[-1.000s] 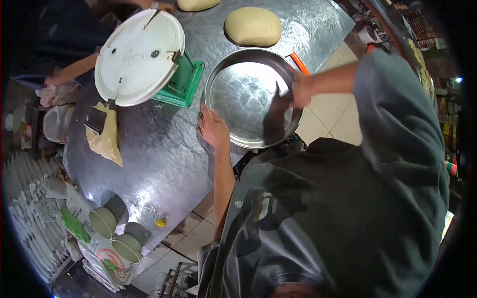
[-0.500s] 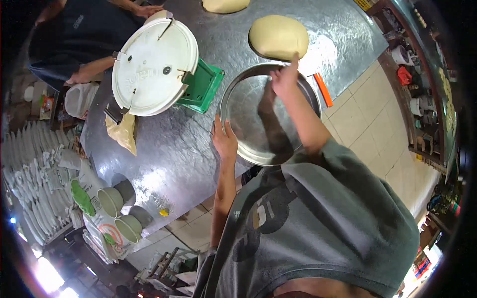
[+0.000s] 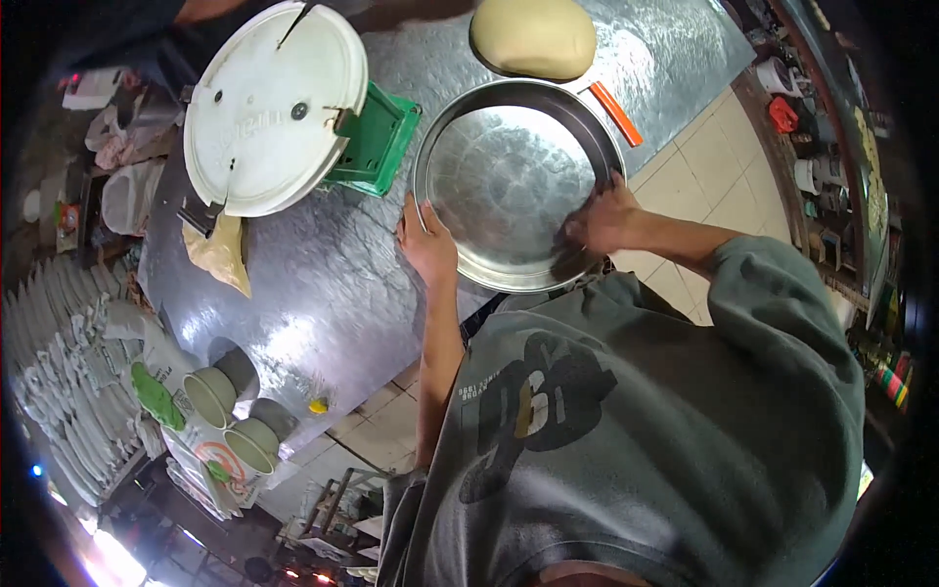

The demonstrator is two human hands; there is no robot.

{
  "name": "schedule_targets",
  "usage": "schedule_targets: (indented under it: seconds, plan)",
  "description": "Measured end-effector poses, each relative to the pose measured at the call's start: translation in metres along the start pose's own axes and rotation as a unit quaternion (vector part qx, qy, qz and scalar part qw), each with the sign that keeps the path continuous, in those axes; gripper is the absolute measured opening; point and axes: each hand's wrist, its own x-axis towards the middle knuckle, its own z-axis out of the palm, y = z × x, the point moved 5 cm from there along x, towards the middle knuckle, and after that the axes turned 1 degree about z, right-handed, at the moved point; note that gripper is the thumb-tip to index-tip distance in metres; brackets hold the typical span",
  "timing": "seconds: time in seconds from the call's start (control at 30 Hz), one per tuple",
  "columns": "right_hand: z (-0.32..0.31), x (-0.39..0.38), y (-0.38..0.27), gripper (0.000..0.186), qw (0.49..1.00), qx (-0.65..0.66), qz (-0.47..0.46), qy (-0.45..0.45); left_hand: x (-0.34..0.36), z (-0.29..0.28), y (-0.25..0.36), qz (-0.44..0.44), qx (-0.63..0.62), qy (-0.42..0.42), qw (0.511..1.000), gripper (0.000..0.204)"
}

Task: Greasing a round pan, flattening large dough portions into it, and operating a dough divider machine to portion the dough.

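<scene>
A wide round metal pan [image 3: 509,147] with a shallow wall stands near the edge of the steel table. At its left rim is my left hand [image 3: 427,240], thumb on the rim and fingers down the outside. My right hand [image 3: 608,220] is at the right wall, fingers curled at the rim and partly inside the pan; its fingertips are in shadow. A big smooth ball of pale dough [image 3: 533,37] sits just beyond the pan. Between dough and pan, toward the right, lies an orange-handled tool [image 3: 616,114] with a pale end, its kind unclear.
A green scale [image 3: 377,147] bearing a round white lid-like platform [image 3: 279,112] stands left of the pan. Beside it hangs a plastic bag [image 3: 220,254]. Two pale tubs [image 3: 210,396] stand at lower left. Another person's arm [image 3: 205,8] shows at upper left.
My right hand has come back from the dough's near side to the right wall of the pan. My left hand stays at the left rim. The whole view has shifted slightly.
</scene>
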Motion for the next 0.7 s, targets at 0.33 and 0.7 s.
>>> schedule_targets:
  seconds: [0.33, 0.7]
  plan:
    - [-0.038, 0.06, -0.055, 0.055, 0.941, 0.136, -0.085, 0.298, 0.003, -0.008, -0.003, -0.043, 0.009, 0.065, 0.997, 0.029]
    - [-0.166, 0.062, -0.264, 0.015, 0.765, 0.426, -0.271, 0.4, -0.134, -0.09, -0.149, 0.168, 0.03, -0.004, 0.985, 0.04]
